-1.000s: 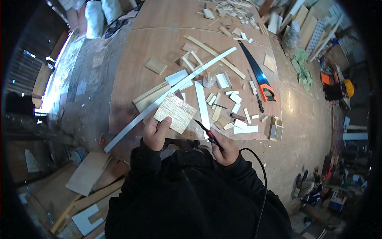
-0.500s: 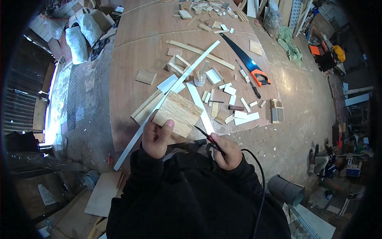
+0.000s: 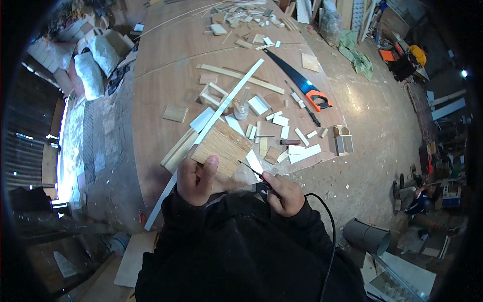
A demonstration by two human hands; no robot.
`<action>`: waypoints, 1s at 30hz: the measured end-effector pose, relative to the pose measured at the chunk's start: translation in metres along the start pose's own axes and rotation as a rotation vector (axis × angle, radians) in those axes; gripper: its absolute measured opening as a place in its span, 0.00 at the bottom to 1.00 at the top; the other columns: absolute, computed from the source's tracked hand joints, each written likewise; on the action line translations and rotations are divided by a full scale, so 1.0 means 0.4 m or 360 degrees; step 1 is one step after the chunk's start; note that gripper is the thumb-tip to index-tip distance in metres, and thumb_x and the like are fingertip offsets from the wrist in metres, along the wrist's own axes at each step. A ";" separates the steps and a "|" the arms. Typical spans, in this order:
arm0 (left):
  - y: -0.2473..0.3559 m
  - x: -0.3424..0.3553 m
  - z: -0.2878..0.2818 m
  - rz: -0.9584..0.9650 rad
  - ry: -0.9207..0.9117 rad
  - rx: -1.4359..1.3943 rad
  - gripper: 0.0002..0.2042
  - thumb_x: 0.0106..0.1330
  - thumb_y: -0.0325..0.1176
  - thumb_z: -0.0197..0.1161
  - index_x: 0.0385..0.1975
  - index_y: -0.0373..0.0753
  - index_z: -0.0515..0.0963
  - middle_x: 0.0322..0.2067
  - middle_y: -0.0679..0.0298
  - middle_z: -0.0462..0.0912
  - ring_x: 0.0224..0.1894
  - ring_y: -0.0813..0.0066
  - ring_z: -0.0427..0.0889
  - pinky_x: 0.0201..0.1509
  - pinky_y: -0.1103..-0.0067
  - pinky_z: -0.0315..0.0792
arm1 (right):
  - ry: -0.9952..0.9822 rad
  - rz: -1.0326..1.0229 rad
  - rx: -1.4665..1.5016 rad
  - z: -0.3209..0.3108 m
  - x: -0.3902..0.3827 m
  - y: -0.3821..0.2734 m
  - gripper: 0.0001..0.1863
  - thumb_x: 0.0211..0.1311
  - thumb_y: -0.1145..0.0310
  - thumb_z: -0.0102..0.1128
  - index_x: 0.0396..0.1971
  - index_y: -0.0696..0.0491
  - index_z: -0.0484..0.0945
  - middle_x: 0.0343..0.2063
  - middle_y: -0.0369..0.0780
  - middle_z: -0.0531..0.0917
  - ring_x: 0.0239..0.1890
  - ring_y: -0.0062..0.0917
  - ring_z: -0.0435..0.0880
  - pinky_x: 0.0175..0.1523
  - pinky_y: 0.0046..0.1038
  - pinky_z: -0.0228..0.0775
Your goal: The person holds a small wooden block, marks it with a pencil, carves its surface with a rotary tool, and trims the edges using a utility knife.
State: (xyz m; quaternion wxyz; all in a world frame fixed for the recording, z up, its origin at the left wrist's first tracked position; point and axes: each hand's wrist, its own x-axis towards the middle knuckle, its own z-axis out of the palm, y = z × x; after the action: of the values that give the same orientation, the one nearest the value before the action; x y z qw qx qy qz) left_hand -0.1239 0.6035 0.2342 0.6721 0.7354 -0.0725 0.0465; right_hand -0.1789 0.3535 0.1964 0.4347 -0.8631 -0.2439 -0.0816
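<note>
Plywood square [image 3: 223,146] in left hand [image 3: 195,177] grip, offcuts [image 3: 289,143] crowding right edge

Right hand [image 3: 283,192] hides the corded tool's body; left hand [image 3: 195,177] covers the board's near corner.

I see a pale tan plywood square [image 3: 222,146] with fine straight grain under my left hand [image 3: 195,177], a long white strip [image 3: 211,126] beside it, a black-bladed saw [image 3: 297,80] with an orange handle, black sleeves [image 3: 241,241], a black cable [image 3: 329,236], and a reddish-brown board floor [image 3: 161,75] with scattered cream offcuts [image 3: 302,151]
</note>
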 end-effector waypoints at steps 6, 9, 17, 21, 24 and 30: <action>0.021 0.041 0.075 0.0012 -0.0042 0.0143 0.18 0.71 0.42 0.58 0.42 0.28 0.77 0.25 0.64 0.79 0.25 0.86 0.70 0.28 0.84 0.65 | 0.0083 0.0038 -0.0031 -0.054 -0.019 0.036 0.37 0.49 0.81 0.58 0.65 0.48 0.69 0.24 0.43 0.73 0.22 0.37 0.76 0.29 0.34 0.72; 0.013 0.052 0.111 -0.0076 -0.0020 -0.0001 0.18 0.72 0.42 0.58 0.42 0.28 0.77 0.26 0.64 0.79 0.25 0.87 0.70 0.28 0.84 0.64 | 0.0088 0.0057 -0.0067 -0.081 -0.026 0.056 0.37 0.49 0.80 0.58 0.65 0.47 0.70 0.25 0.43 0.73 0.22 0.37 0.76 0.29 0.34 0.72; 0.028 0.093 0.204 0.0036 -0.0053 0.0006 0.18 0.72 0.40 0.58 0.46 0.27 0.75 0.29 0.64 0.81 0.25 0.87 0.70 0.28 0.85 0.64 | 0.0119 0.0068 -0.0122 -0.165 -0.033 0.095 0.35 0.51 0.78 0.60 0.64 0.44 0.72 0.26 0.42 0.74 0.23 0.36 0.76 0.30 0.33 0.73; 0.028 0.108 0.243 0.0002 -0.0067 0.0043 0.18 0.71 0.39 0.58 0.47 0.27 0.74 0.30 0.63 0.81 0.27 0.86 0.72 0.30 0.85 0.66 | 0.0142 0.0072 -0.0113 -0.202 -0.037 0.118 0.35 0.51 0.78 0.60 0.63 0.44 0.73 0.25 0.42 0.73 0.23 0.36 0.76 0.30 0.33 0.72; 0.033 0.121 0.288 0.0047 -0.0009 -0.0059 0.18 0.72 0.40 0.57 0.48 0.27 0.74 0.33 0.61 0.82 0.31 0.83 0.75 0.35 0.83 0.70 | 0.0173 0.0062 -0.0111 -0.224 -0.042 0.140 0.34 0.52 0.77 0.60 0.63 0.44 0.73 0.25 0.41 0.73 0.23 0.36 0.77 0.30 0.33 0.72; 0.057 0.152 0.323 0.0014 -0.0212 0.0053 0.20 0.73 0.42 0.56 0.49 0.28 0.74 0.39 0.57 0.82 0.40 0.76 0.79 0.45 0.79 0.73 | 0.0218 0.0127 -0.0084 -0.268 -0.035 0.169 0.33 0.55 0.77 0.61 0.63 0.42 0.73 0.23 0.41 0.73 0.23 0.35 0.76 0.30 0.33 0.72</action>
State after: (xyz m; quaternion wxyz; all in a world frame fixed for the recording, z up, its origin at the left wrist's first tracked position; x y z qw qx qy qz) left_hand -0.0717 0.4705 0.2547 0.6532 0.7477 -0.1196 0.0015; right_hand -0.1502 0.2301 0.2087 0.4302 -0.8757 -0.1769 -0.1294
